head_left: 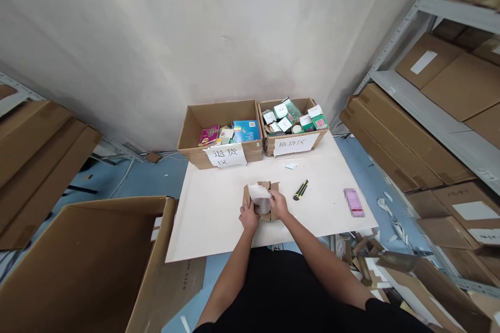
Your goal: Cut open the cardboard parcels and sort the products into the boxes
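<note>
A small cardboard box with its flaps up sits near the front middle of the white-topped table. My left hand grips the left side of this box. Between my hands a whitish, partly see-through wrapping sheet rises out of the box, its exact kind unclear. My right hand pinches the right edge of that sheet. Whatever lies deeper in the box is hidden by the sheet. To the right of my right hand lies a yellow and black box cutter.
At the back of the table stand two labelled cartons: one with books, one with small green-white boxes. A blurred pink item lies right. A big open carton is at left, shelving at right, cardboard scraps on the floor.
</note>
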`<state>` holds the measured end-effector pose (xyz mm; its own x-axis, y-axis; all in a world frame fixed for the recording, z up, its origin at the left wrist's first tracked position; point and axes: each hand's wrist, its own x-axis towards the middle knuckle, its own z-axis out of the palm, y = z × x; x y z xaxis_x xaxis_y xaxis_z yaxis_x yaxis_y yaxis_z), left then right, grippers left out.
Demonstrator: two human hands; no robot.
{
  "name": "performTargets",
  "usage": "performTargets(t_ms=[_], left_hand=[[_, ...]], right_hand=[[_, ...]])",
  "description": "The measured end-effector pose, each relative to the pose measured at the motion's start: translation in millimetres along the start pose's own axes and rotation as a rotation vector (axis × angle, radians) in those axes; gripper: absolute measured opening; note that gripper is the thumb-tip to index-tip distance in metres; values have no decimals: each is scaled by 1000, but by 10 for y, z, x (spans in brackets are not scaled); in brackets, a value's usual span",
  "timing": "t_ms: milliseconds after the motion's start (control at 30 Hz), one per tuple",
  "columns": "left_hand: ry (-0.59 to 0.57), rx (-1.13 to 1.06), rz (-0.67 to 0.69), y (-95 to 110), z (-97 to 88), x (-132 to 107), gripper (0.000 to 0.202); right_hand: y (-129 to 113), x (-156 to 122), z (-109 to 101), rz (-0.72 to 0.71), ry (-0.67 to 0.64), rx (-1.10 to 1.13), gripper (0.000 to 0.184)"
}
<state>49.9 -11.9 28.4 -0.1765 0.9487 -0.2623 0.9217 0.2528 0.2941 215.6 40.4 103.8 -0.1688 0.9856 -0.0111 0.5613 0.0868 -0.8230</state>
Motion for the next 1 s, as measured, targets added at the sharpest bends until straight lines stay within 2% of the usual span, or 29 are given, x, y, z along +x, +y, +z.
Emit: performTargets(t_ms=[100,167,233,300,367,433,533,600,667,767,900,1000], left_hand=[[-43,14,-104,-103,-176,88,80],[-30,40,-151,-278,-320,128,84],[-8,63,-210,-530,-476,151,85],[5,72,-234,-811,-634,153,83],[15,85,-250,-1061,-782,131,78],[77,114,-269,-1239,-911,78,72],[247,132,-257,-1353,-1047,-54,61],[346,87,-216,-1334,-1089,-161,55],[425,1,-165,-1237,-1081,-267,52],[474,-150,-44,-937,-977,-396,51],[300,-285,226,-394,-755,-492,50],[143,-324,335,-117,-617,-482,51]], right_hand=[[-34,84,-96,38,129,297,26],[-13,169,-158,32,182,442,29],[48,279,-198,35,168,496,30],[147,392,-195,69,117,429,30],[270,471,-136,153,69,273,34],[401,476,-25,297,50,93,54],[569,329,198,470,36,-125,82],[638,185,357,441,-20,-230,84],[667,74,517,340,-120,-317,80],[663,43,756,242,-299,-432,75],[669,132,1003,218,-481,-537,68],[748,146,1027,251,-522,-559,68]])
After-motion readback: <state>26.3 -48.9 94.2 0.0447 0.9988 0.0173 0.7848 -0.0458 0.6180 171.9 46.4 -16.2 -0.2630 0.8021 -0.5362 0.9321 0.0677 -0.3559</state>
